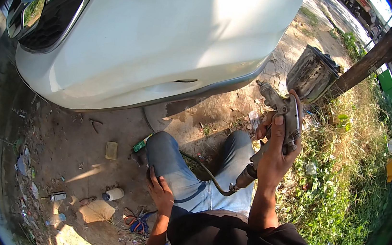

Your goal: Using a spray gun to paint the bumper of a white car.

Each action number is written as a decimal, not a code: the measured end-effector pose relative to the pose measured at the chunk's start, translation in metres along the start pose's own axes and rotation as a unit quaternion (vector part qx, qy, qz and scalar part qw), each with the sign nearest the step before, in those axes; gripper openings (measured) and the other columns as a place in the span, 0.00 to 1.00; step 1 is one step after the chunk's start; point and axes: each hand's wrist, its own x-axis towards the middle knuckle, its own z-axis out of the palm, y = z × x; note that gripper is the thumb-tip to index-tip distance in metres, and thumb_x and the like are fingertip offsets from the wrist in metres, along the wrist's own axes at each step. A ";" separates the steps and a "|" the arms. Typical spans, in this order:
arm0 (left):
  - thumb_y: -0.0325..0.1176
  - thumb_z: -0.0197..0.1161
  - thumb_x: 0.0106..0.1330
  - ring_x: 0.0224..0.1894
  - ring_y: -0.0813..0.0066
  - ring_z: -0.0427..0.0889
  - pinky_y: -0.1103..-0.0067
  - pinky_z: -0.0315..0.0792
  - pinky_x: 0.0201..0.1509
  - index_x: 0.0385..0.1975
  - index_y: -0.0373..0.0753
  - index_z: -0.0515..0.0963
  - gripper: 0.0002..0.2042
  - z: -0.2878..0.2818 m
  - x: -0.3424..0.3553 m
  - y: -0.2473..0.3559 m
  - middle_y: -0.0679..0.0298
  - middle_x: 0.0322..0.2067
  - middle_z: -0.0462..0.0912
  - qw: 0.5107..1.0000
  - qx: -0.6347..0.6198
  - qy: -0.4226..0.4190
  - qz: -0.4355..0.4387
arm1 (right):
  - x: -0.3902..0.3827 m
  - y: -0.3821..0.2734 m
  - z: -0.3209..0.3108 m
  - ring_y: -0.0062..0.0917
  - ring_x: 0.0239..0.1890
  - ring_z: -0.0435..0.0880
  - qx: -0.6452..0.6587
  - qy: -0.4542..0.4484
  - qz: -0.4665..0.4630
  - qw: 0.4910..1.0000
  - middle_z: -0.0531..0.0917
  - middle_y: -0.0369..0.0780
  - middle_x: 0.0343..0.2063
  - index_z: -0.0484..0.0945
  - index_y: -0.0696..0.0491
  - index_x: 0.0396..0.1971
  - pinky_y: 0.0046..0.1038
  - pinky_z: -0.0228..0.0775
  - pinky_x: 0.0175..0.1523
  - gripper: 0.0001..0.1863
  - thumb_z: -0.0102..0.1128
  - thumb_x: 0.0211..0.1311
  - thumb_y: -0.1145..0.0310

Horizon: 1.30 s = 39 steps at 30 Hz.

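Observation:
My right hand (277,151) grips a worn metal spray gun (280,103), held raised with its nozzle toward the upper left and a stained metal cup (310,72) on top. A dark hose (205,169) runs from the fitting at the gun's handle across my lap. My left hand (161,191) rests on my left thigh, fingers apart. Just beyond my bent legs, in blue jeans (170,153), is a large white car bumper or front body panel (152,40) with a dark mesh grille at its left end.
Pliers, a yellow block (111,150), a beige cylinder (113,194), a small can (58,196) and a tool bundle (137,221) lie on the dirt at left, beside a wall with markings. Grass (339,177), a leaning post (368,55) and green panels are at right; a road is behind.

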 end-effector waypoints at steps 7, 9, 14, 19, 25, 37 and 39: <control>0.40 0.46 0.83 0.69 0.34 0.68 0.50 0.65 0.71 0.74 0.37 0.62 0.25 -0.001 0.000 -0.006 0.38 0.71 0.64 1.000 0.003 -0.013 0.012 | -0.021 0.003 0.011 0.12 0.30 0.72 0.002 -0.082 -0.010 0.997 0.79 0.32 0.32 0.62 0.59 0.76 0.18 0.67 0.35 0.28 0.53 0.82 0.70; 0.40 0.46 0.83 0.70 0.34 0.68 0.50 0.65 0.71 0.74 0.37 0.62 0.24 -0.002 0.000 -0.005 0.38 0.71 0.64 1.000 0.010 -0.016 -0.005 | -0.031 -0.004 0.017 0.13 0.34 0.76 0.004 -0.120 0.045 0.992 0.81 0.34 0.36 0.66 0.59 0.75 0.19 0.71 0.40 0.28 0.57 0.80 0.70; 0.40 0.45 0.83 0.70 0.35 0.67 0.50 0.64 0.72 0.75 0.38 0.62 0.25 -0.001 0.000 -0.002 0.39 0.71 0.64 0.999 0.005 -0.016 -0.033 | -0.045 -0.010 0.034 0.22 0.45 0.84 -0.045 -0.208 0.011 0.977 0.85 0.45 0.56 0.71 0.61 0.71 0.26 0.77 0.55 0.27 0.62 0.75 0.75; 0.41 0.44 0.83 0.71 0.35 0.66 0.50 0.63 0.72 0.75 0.39 0.62 0.25 -0.004 0.001 0.004 0.38 0.71 0.64 1.000 -0.012 -0.021 -0.013 | -0.053 -0.009 0.051 0.35 0.40 0.87 -0.049 -0.311 -0.085 0.945 0.85 0.48 0.51 0.71 0.56 0.72 0.32 0.79 0.47 0.32 0.65 0.68 0.79; 0.43 0.44 0.83 0.70 0.34 0.67 0.50 0.64 0.72 0.75 0.39 0.63 0.25 0.000 -0.001 -0.005 0.39 0.71 0.65 0.999 -0.025 -0.013 -0.035 | -0.052 -0.007 0.057 0.37 0.48 0.87 -0.040 -0.306 -0.088 0.947 0.84 0.50 0.56 0.71 0.58 0.71 0.31 0.79 0.53 0.31 0.64 0.68 0.80; 0.43 0.44 0.83 0.70 0.34 0.67 0.50 0.64 0.71 0.75 0.38 0.63 0.25 -0.007 0.001 0.007 0.38 0.70 0.65 1.000 -0.015 -0.009 -0.015 | -0.032 -0.001 0.017 0.14 0.33 0.75 0.044 -0.119 0.021 0.992 0.81 0.34 0.36 0.64 0.61 0.75 0.18 0.70 0.39 0.28 0.56 0.80 0.71; 0.42 0.45 0.84 0.70 0.34 0.67 0.50 0.65 0.71 0.75 0.38 0.63 0.25 -0.006 0.002 0.008 0.37 0.70 0.65 1.000 -0.010 -0.008 -0.011 | -0.024 -0.002 0.012 0.14 0.31 0.73 0.036 -0.075 0.018 0.996 0.77 0.33 0.32 0.62 0.60 0.76 0.19 0.68 0.37 0.28 0.53 0.82 0.70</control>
